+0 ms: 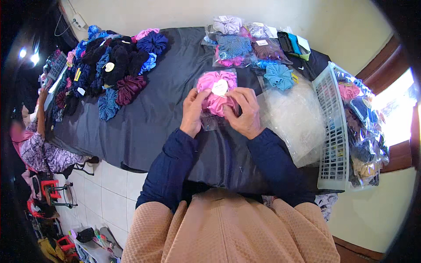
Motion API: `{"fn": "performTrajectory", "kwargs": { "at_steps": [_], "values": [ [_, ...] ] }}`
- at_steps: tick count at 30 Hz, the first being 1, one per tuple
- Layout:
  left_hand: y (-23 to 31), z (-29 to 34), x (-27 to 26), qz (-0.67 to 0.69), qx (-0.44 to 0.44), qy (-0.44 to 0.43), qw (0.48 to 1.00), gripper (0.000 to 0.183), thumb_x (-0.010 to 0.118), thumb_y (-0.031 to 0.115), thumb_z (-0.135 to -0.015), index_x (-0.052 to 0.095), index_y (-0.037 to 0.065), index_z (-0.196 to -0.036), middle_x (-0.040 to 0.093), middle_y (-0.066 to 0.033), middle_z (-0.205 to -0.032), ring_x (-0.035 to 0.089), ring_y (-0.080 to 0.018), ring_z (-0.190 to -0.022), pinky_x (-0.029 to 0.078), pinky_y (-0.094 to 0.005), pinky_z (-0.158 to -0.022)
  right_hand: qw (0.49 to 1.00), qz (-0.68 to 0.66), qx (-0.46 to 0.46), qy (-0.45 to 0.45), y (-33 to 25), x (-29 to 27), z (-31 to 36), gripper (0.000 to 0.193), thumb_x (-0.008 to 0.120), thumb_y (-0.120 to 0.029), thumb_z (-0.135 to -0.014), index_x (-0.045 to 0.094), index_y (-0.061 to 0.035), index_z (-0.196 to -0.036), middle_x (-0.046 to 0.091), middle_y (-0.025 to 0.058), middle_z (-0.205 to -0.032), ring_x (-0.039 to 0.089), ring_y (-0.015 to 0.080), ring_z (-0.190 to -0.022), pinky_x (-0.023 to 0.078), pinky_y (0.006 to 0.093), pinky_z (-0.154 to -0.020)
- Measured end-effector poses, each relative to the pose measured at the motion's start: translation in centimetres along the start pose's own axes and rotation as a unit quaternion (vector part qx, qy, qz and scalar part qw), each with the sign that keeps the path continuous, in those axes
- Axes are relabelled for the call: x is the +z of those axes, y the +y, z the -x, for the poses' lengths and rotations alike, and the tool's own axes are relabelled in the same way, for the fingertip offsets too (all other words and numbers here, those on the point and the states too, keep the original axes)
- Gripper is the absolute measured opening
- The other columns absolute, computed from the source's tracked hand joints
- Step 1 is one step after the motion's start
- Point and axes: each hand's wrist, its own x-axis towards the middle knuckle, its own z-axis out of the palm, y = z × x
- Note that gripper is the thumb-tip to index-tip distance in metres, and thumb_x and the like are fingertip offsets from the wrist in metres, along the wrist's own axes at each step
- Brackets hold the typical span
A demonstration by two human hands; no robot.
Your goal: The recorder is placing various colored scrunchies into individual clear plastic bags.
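Note:
A pink scrunchie (pixel 209 83) with a white heart-shaped tag (pixel 219 88) lies in a clear plastic bag (pixel 211 123), between my two hands above the dark cloth. My left hand (pixel 193 109) grips its left side, the thumb on the pink fabric near the tag. From the right, my right hand (pixel 246 111) pinches the bagged scrunchie, with fingertips close to the tag's edge. Just right of my right hand lies a heap of clear plastic bags (pixel 294 118), and a light blue scrunchie (pixel 279 76) rests at its far end.
Loose scrunchies (pixel 115 59) pile up at the far left. Bagged scrunchies (pixel 237 47) sit at the back, beside a black-and-green packet (pixel 298 46). A white plastic basket (pixel 331 131) holding bagged items stands at the right. Another person (pixel 37 140) is at the left end of the black-covered table (pixel 171 79).

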Motion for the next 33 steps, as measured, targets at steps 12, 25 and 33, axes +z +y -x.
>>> {"fn": "performTrajectory", "kwargs": {
  "at_steps": [12, 25, 33],
  "values": [
    [-0.8, -0.6, -1.2, 0.106, -0.028, -0.014, 0.994, 0.022, 0.055, 0.019, -0.093, 0.058, 0.005, -0.11, 0.063, -0.0029, -0.103, 0.06, -0.0127, -0.092, 0.048, -0.0268, -0.082, 0.997, 0.039, -0.034, -0.057, -0.1, 0.2, 0.1, 0.041, 0.07, -0.012, -0.066, 0.061, -0.0079, -0.106, 0.053, 0.0107, -0.105, 0.05, 0.0323, -0.102, 0.042, 0.043, -0.089],
    [0.3, -0.1, 0.3, 0.126, -0.058, -0.045, 0.989, 0.045, 0.049, 0.041, -0.096, 0.056, 0.002, -0.117, 0.063, -0.0079, -0.113, 0.062, -0.0165, -0.097, 0.049, -0.0311, -0.087, 0.997, 0.04, -0.03, -0.063, -0.7, -0.1, 0.1, 0.042, 0.07, -0.011, -0.064, 0.062, -0.009, -0.106, 0.053, 0.01, -0.105, 0.05, 0.0317, -0.103, 0.042, 0.043, -0.09],
    [0.1, -0.1, 0.1, 0.107, -0.073, -0.028, 0.991, 0.047, 0.05, 0.044, -0.095, 0.057, 0.002, -0.116, 0.063, -0.0088, -0.112, 0.062, -0.0167, -0.098, 0.049, -0.0309, -0.086, 0.996, 0.044, -0.045, -0.069, -0.7, -0.1, 0.2, 0.046, 0.072, -0.007, -0.062, 0.061, -0.0076, -0.107, 0.052, 0.0109, -0.11, 0.048, 0.0333, -0.107, 0.042, 0.0423, -0.091]
  ]
}}
